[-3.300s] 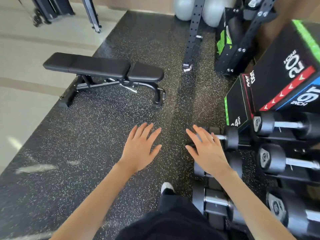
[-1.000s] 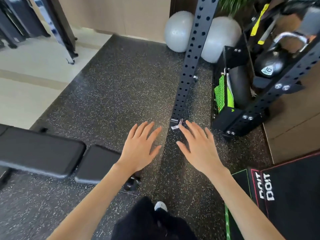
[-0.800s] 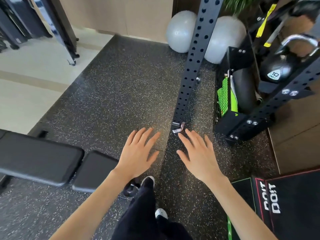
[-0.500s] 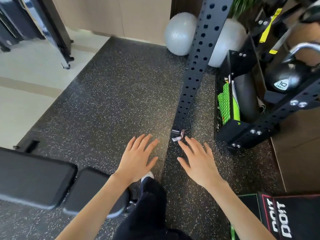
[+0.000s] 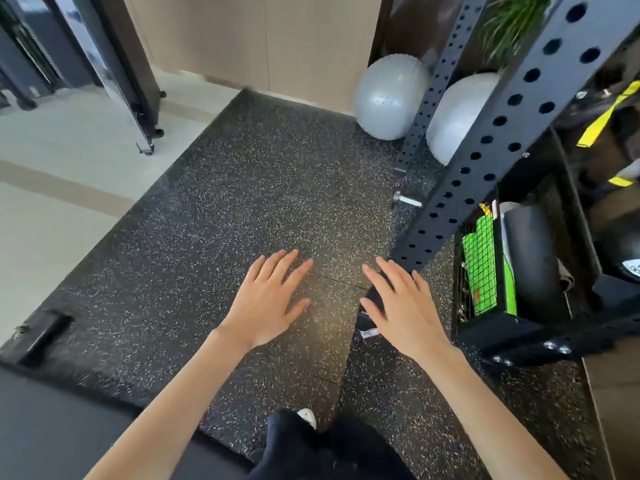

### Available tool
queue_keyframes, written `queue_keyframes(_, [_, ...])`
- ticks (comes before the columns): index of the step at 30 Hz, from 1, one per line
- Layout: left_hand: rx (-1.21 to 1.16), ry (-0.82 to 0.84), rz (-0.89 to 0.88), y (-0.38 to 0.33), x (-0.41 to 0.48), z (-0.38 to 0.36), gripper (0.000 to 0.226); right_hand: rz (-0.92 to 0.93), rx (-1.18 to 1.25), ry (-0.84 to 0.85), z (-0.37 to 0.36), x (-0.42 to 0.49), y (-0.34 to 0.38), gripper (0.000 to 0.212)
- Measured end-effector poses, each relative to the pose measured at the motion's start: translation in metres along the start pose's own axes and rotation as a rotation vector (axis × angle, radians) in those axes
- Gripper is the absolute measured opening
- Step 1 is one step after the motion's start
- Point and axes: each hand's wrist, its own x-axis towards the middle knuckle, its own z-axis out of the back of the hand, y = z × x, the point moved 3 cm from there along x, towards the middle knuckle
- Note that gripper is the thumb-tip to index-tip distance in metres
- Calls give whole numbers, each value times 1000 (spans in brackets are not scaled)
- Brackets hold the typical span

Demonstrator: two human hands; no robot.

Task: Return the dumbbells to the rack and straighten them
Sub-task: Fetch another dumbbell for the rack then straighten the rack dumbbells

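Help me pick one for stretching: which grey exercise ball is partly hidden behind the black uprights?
The right-hand grey exercise ball; two perforated uprights cross it, while the left ball shows nearly whole.

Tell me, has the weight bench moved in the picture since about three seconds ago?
Yes. The bench has slid to the bottom left corner; the speckled floor mat shifted likewise, so the camera walked forward, not the bench.

2 balls [image 5: 391,98] behind upright [image 5: 491,147]; bench [image 5: 52,427] at near left
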Motion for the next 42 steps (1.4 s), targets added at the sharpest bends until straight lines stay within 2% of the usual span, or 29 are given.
queue_keyframes(6, [-39,65,-15,23,39,-28,61,25,32,10,-13,57,1,56])
queue_keyframes(12, [-30,75,-37,58,101,-52,59,31,38,59,-38,135,-16,61])
queue_keyframes(20, [8,48,-81,149,265,-29,59,13,54,44,-24,305,-57,64])
queue_keyframes(25, [18,24,-93,174,361,-16,59,-28,52,1,0,386,-87,61])
queue_keyframes(32, [-69,72,-101,184,445,-40,58,-165,93,38,-4,438,-129,61])
queue_keyframes(42, [-46,135,-318,210,603,-67,60,-415,115,52,-14,529,-196,67])
